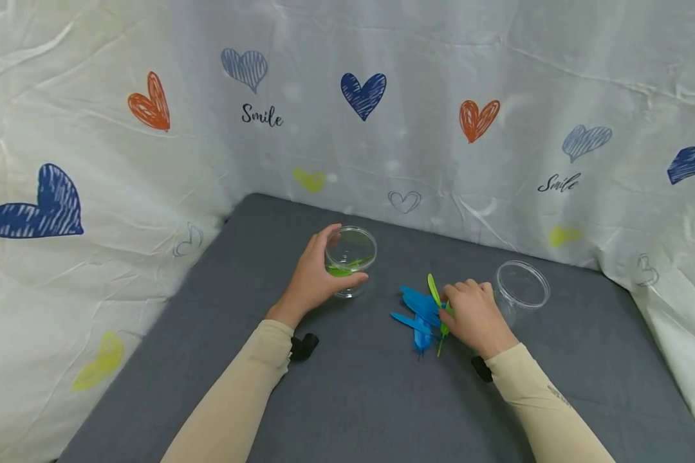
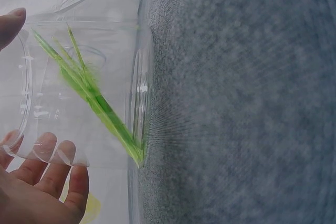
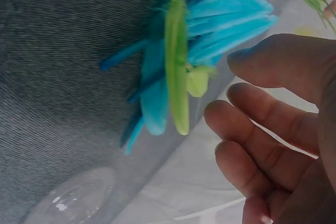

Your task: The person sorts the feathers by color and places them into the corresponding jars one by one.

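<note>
Blue and green feathers (image 1: 421, 308), just beside spread right hand (image 1: 473, 316), clear jar (image 1: 352, 257) in left hand's (image 1: 315, 278) grip

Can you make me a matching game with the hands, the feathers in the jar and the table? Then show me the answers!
Column 1
1. left hand
2. right hand
3. feathers inside the held jar
4. table covering

Column 2
A. green
B. close to the loose blue feathers
C. gray
D. gripping a clear jar

Right pairs: 1-D, 2-B, 3-A, 4-C
</note>
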Available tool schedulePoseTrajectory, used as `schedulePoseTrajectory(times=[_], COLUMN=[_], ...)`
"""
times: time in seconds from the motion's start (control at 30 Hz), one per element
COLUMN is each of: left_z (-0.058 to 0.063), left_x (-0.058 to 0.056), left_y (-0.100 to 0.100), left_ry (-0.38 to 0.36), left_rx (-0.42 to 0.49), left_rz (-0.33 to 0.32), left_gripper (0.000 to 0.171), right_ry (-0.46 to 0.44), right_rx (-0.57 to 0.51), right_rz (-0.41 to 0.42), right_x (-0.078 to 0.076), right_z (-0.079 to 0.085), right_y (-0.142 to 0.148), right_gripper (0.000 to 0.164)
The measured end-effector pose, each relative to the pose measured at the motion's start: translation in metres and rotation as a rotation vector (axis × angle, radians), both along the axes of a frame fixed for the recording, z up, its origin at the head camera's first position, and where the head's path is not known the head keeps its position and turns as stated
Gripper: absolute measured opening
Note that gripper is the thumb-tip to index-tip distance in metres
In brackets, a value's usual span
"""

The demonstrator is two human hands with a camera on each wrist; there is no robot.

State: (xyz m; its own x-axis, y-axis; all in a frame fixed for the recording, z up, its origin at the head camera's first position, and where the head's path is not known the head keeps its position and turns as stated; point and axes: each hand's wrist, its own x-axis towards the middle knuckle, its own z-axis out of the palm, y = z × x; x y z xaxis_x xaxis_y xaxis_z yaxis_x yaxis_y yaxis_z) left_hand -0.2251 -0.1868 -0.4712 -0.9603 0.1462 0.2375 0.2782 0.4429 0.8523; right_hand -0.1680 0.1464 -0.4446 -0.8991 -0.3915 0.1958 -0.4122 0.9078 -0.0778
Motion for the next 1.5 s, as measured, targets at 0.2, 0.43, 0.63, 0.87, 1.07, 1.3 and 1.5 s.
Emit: schedulePoseTrajectory(times=[0.2, 0.43, 0.63, 0.87, 1.07, 1.3, 1.5], left_z=[-0.003, -0.003, -0.002, -0.001, 0.0, 0.001, -0.001], left_x=[-0.002, -0.002, 0.001, 0.001, 0.001, 0.001, 0.001], left_y=[0.0, 0.0, 0.0, 0.0, 0.0, 0.001, 0.0], left_ry=[-0.001, -0.004, -0.016, -0.02, -0.015, -0.013, -0.008], left_rx=[-0.008, -0.014, -0.013, -0.012, -0.011, -0.01, -0.009], left_rz=[0.003, 0.005, 0.001, 0.001, -0.001, -0.008, -0.007], left_gripper=[0.112, 0.113, 0.112, 0.113, 0.112, 0.112, 0.112], right_ry=[0.002, -0.021, -0.044, -0.052, -0.046, -0.029, -0.01], right_rx=[0.011, 0.016, 0.03, 0.039, 0.025, 0.012, -0.007], right_rz=[-0.009, -0.02, -0.031, -0.028, -0.02, -0.021, -0.03], right_x=[0.002, 0.001, 0.0, -0.001, -0.001, 0.0, 0.0], right_z=[-0.006, -0.009, -0.011, -0.013, -0.015, -0.014, -0.008], right_y=[0.003, 0.003, 0.003, 0.002, 0.002, 0.003, 0.004], right_gripper=[0.013, 0.009, 0.01, 0.009, 0.008, 0.008, 0.01])
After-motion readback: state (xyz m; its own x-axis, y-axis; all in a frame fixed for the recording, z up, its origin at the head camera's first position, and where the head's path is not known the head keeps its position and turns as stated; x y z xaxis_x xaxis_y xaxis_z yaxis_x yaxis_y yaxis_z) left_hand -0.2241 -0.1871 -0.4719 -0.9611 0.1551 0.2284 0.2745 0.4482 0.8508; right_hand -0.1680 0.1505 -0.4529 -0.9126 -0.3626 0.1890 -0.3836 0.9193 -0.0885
